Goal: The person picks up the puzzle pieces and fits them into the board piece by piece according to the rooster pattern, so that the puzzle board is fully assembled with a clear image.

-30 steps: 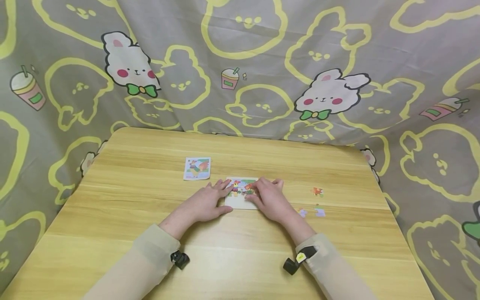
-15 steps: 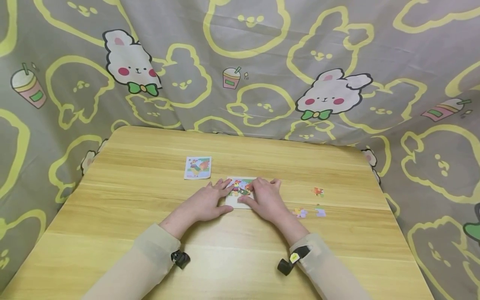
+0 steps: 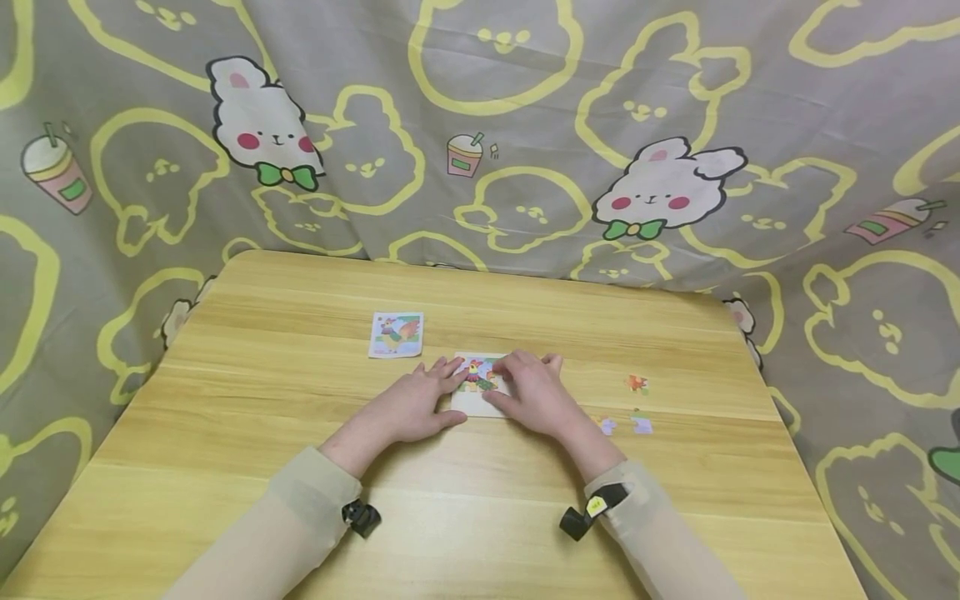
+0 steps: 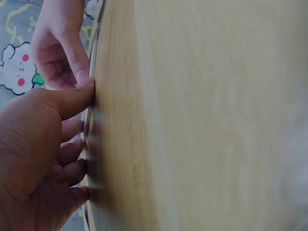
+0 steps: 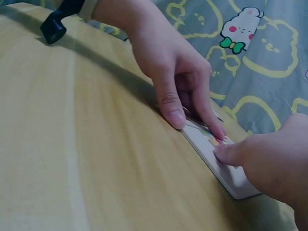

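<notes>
Puzzle board (image 3: 468,408) lies flat mid-surface on the wooden table (image 3: 450,525), somewhat nearer the far edge than the bottom of the head view. Its upper part carries a printed bird in bright colours; a strip along its near edge is plain and pale.

Left hand (image 3: 412,404): fingers extended and slightly spread, tips on the board's left side; thumb stretched apart, its tip at the near left corner (the right wrist view shows it at the board's edge). It grips nothing.

Right hand (image 3: 542,396): over the board's right side, fingers bent, thumb set apart from the index finger, thumb tip down on the board. Whether a piece sits under the fingertips cannot be told; the hand covers that part.

Picture card (image 3: 396,335): flat, beyond the left hand, toward the far left corner of the surface, showing a similar bird.

Loose pieces, toward the right edge: orange piece (image 3: 637,383), farther out; lavender piece (image 3: 642,424), nearer the person; second lavender piece (image 3: 607,427), just left of it and beside the right forearm.

Patterned curtain (image 3: 517,108) hangs behind the far edge (rabbits and drink cups).
</notes>
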A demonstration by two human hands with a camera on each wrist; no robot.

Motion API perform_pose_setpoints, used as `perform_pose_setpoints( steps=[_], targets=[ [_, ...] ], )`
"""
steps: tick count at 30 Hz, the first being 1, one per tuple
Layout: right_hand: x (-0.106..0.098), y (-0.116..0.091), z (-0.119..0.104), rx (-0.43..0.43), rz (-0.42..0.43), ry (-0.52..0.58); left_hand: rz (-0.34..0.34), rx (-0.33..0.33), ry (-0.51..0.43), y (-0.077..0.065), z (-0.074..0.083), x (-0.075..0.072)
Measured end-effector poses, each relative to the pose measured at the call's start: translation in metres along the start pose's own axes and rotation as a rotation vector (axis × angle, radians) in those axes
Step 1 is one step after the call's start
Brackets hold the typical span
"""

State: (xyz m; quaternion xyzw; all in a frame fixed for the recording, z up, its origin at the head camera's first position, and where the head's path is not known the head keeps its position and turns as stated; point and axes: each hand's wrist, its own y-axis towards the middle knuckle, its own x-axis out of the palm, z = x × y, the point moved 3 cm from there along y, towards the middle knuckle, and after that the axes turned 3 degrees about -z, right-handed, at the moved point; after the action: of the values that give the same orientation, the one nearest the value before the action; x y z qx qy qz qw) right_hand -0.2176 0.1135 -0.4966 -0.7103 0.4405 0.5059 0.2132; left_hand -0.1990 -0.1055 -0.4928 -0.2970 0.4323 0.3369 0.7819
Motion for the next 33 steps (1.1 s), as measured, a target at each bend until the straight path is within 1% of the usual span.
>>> perform_pose_setpoints(
  steps=[5, 9, 11, 15, 18, 25, 33],
  targets=[
    [0.0023, 0.0012, 0.0044, -0.018, -0.030, 0.013, -0.008, -0.005, -0.007, 0.0005, 0.0001, 0.0009],
    [0.0043, -0.0002, 0.0042, -0.033, -0.002, 0.033, -0.015, -0.016, -0.004, 0.0003, -0.0004, 0.0015],
    [0.0056, -0.0010, 0.0032, -0.046, 0.022, 0.026, -0.015, -0.017, -0.005, -0.0001, -0.0003, 0.0012],
    [0.0077, -0.0018, 0.0019, -0.070, 0.069, -0.022, -0.015, -0.020, -0.005, -0.0006, 0.0000, 0.0009],
    [0.0084, -0.0011, 0.0019, -0.076, 0.081, -0.061, -0.017, -0.020, -0.004, -0.0006, 0.0003, 0.0009],
    [0.0082, 0.0025, 0.0023, -0.093, 0.048, -0.107, -0.014, -0.016, 0.002, 0.0001, -0.0002, 0.0011],
    [0.0035, 0.0063, -0.0026, -0.172, 0.010, -0.229, -0.021, -0.014, -0.003, 0.0002, 0.0009, -0.0012]
  ],
)
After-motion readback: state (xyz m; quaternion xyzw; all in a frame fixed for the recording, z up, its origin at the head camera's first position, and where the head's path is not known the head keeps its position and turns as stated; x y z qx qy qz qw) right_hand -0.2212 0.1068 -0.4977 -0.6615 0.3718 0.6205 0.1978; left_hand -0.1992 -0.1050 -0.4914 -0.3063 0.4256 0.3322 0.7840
